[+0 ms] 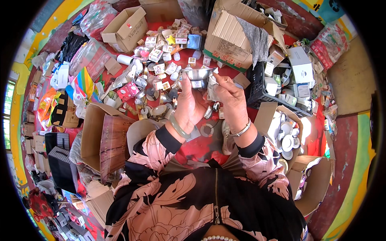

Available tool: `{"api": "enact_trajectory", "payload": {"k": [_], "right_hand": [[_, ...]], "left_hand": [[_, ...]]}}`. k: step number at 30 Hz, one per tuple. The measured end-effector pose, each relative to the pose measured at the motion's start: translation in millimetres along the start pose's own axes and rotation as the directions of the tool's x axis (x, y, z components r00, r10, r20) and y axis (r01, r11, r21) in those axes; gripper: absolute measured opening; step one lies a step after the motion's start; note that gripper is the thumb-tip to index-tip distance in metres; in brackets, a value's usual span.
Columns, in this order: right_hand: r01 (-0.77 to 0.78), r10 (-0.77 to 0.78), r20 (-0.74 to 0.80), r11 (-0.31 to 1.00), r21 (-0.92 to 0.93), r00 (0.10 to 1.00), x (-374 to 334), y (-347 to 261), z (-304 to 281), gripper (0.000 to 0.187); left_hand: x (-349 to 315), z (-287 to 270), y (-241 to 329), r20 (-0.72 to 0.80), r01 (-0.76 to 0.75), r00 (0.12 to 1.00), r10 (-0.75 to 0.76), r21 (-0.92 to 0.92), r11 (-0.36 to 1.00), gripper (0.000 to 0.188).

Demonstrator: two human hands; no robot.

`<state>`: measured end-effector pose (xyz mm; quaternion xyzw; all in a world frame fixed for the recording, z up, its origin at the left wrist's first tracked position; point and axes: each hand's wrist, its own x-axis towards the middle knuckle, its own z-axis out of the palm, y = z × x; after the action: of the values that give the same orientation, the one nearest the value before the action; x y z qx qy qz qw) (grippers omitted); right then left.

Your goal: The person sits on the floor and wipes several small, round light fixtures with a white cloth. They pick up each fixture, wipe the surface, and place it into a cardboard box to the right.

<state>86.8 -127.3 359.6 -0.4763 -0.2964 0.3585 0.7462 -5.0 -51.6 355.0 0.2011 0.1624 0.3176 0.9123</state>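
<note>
In front of me, my left hand (pixel 187 105) holds a shiny silver round metal piece (pixel 198 74) by its left side, thumb upright against it. I cannot tell its exact kind. My right hand (pixel 231 97) pinches a crumpled white cloth (pixel 212 89) at the right side of the metal piece; the cloth touches its edge. Some fingers of the left hand are hidden behind the palm. Beneath the hands lie a ring-shaped flat part (pixel 206 130) and small round fittings, on a red floor covering.
Small boxes (pixel 156 55) and loose parts crowd the floor ahead. An open carton (pixel 124 30) stands far left, a larger carton (pixel 231 38) far right. A black crate (pixel 267 86) sits to the right, near a carton of white discs (pixel 286 132). Another carton (pixel 92 138) is at left.
</note>
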Motion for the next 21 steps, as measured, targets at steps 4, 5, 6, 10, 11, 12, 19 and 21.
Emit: {"api": "enact_trajectory", "payload": {"k": [4, 5, 6, 10, 11, 12, 19, 21], "right_hand": [[-0.097, 0.099, 0.006, 0.960, 0.263, 0.995, -5, -1, 3, 0.028], [-0.082, 0.085, -0.001, 0.959, 0.271, 0.996, -5, 2, 3, 0.028], [-0.081, 0.086, -0.005, 0.964, 0.253, 0.996, -4, 2, 2, 0.026], [-0.123, 0.123, 0.015, 0.962, 0.243, 0.992, -3, -9, 3, 0.021], [-0.142, 0.139, 0.029, 0.957, 0.254, 0.990, -3, -12, 3, 0.020], [-0.125, 0.127, 0.004, 0.971, 0.205, 0.992, -3, -11, 1, 0.019], [0.201, -0.222, 0.005, 0.869, -0.452, 0.975, 5, -8, -8, 0.018], [0.279, -0.296, 0.066, 0.768, -0.576, 0.953, 5, -13, -7, 0.018]], "left_hand": [[1, -3, 1, 0.070, -0.003, 0.998, 0.004, -0.023, 1.000, 0.061], [1, -4, 1, 0.066, 0.000, 0.998, 0.001, -0.021, 1.000, 0.062], [2, -5, 0, 0.063, 0.004, 0.998, -0.002, -0.019, 1.000, 0.062], [0, -4, 2, 0.085, -0.017, 0.996, 0.014, 0.039, 0.999, 0.063], [0, -3, 2, 0.086, -0.015, 0.996, 0.012, 0.040, 0.999, 0.063], [0, -2, 2, 0.087, -0.013, 0.996, 0.010, 0.041, 0.999, 0.062], [1, -8, 3, 0.045, 0.038, 0.998, -0.042, 0.072, 0.997, 0.058], [1, -9, 3, 0.057, 0.052, 0.997, -0.056, 0.081, 0.995, 0.056]]}}
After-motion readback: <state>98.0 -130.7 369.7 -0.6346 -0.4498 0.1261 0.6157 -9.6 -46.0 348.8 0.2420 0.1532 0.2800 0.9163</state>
